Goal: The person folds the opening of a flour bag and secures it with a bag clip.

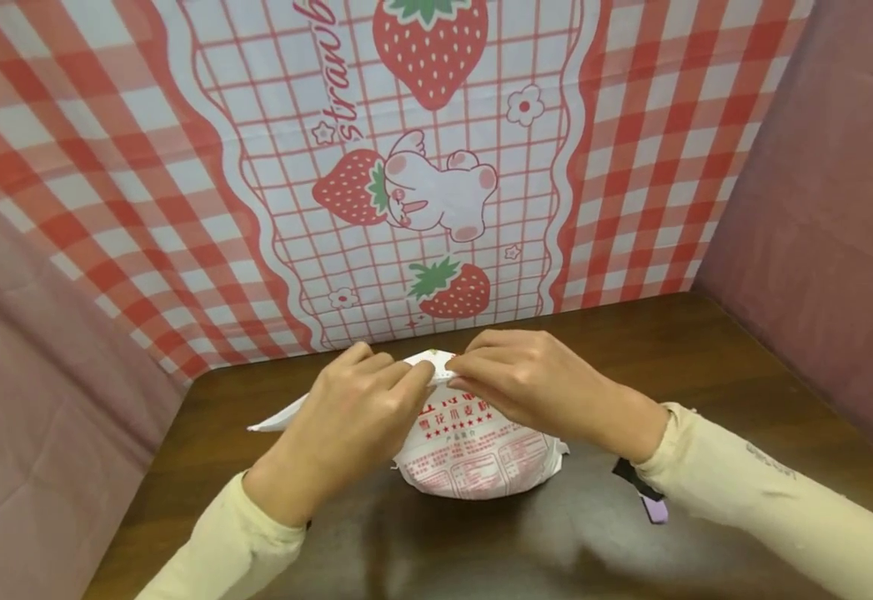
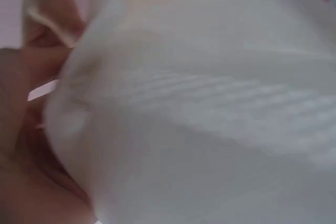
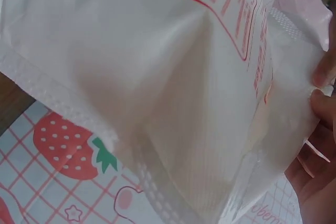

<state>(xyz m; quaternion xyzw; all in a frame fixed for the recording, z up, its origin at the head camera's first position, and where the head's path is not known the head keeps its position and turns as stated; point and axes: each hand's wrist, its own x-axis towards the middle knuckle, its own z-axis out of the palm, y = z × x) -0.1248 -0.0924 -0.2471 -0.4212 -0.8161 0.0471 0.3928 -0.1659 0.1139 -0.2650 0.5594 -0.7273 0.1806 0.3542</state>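
A white flour bag [image 1: 474, 467] with red printing stands on the table in the head view. My left hand [image 1: 364, 408] pinches its top edge from the left, thumb near the middle of the rim. Close beside it, my right hand [image 1: 541, 379] pinches the same edge from the right. A white corner [image 1: 278, 418] of the bag sticks out beyond the left hand. The bag's pale side [image 2: 210, 129] fills most of the left wrist view. In the right wrist view, fingers [image 3: 324, 106] grip the bag [image 3: 173, 77] at the right; its contents are hidden.
The dark wooden table [image 1: 218, 500] ends against a strawberry-patterned cloth [image 1: 436, 167] at the back. Pink curtains [image 1: 826, 208] hang on both sides. A small black and purple item [image 1: 654, 507] shows beneath the right wrist.
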